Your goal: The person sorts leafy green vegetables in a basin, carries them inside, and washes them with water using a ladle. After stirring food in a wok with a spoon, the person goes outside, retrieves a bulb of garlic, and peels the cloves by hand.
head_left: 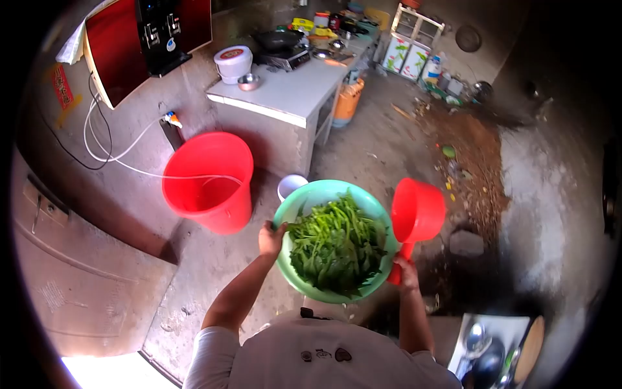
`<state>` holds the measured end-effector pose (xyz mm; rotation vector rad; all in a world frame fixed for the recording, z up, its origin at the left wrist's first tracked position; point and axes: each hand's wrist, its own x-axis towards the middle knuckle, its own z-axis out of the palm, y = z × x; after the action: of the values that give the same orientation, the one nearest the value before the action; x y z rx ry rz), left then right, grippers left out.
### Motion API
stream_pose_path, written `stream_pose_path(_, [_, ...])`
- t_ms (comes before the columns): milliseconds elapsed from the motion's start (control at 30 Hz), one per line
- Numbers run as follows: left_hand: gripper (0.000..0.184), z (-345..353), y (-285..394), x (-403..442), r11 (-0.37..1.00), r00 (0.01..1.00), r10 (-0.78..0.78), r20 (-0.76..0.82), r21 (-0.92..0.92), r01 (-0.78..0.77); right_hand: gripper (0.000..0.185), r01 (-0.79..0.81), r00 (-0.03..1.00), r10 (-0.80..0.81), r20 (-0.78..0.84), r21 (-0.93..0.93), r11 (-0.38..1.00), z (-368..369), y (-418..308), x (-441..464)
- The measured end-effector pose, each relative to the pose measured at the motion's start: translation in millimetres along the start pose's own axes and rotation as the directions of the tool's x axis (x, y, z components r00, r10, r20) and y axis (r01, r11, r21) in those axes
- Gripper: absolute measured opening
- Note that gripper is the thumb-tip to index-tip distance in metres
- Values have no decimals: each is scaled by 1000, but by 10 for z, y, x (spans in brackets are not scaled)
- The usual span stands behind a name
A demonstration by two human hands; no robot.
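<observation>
A light green basin (315,192) full of leafy green vegetables (337,246) is held up in front of my body. My left hand (272,238) grips its left rim, thumb over the edge. On the other side, my right hand (406,271) is closed around the handle of a red water ladle (421,211) and also lies against the basin's right rim. The ladle's cup points upward and away from me, beside the basin. Part of the right hand's fingers is hidden.
A large red bucket (223,211) with a white hose in it stands at left, near a small white bucket (291,185). Beyond is a counter (285,97) with a stove (285,58). An orange gas cylinder (348,102) stands beside it. Firewood debris (476,168) covers the right floor.
</observation>
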<state>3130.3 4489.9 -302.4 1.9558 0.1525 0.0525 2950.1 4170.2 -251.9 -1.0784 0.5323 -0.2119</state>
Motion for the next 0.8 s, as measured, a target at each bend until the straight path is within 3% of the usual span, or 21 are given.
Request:
stream_pose_path(167, [37, 3, -31, 1261, 996, 972, -82, -218, 27, 90, 18, -107, 971, 120, 206, -76, 991, 738, -219, 1832])
stream_pose_path(267, [34, 0, 81, 1946, 994, 940, -103, -326, -55, 90, 16, -154, 946, 187, 263, -138, 978, 1332, -461, 2766])
stream_pose_path(400, [35, 41, 132, 2805, 990, 900, -142, -412, -57, 130, 16, -144, 953, 200, 227, -239, 960, 2053, -666, 3794])
stream_pose_path(500, [35, 218, -65, 3619, 986, 892, -88, -442, -166, 15, 17, -238, 936, 289, 199, -247, 940, 2525, -676, 4468])
stream_pose_path(567, [34, 275, 38, 4000, 986, 897, -104, -429, -164, 36, 18, -226, 940, 275, 204, -232, 946, 2695, -620, 4927])
stream_pose_path(600, [34, 295, 132, 4160, 990, 897, -136, -420, -100, 103, 20, -140, 938, 195, 286, -200, 970, 2755, -578, 5187])
stream_pose_path(700, [33, 451, 83, 4736, 986, 881, -162, -445, -100, 130, 20, -213, 951, 248, 185, -186, 959, 3018, -606, 5772])
stream_pose_path(800, [30, 669, -85, 5139, 985, 852, -173, -494, -99, 143, 15, -274, 930, 290, 225, -101, 956, 3301, -662, 6140])
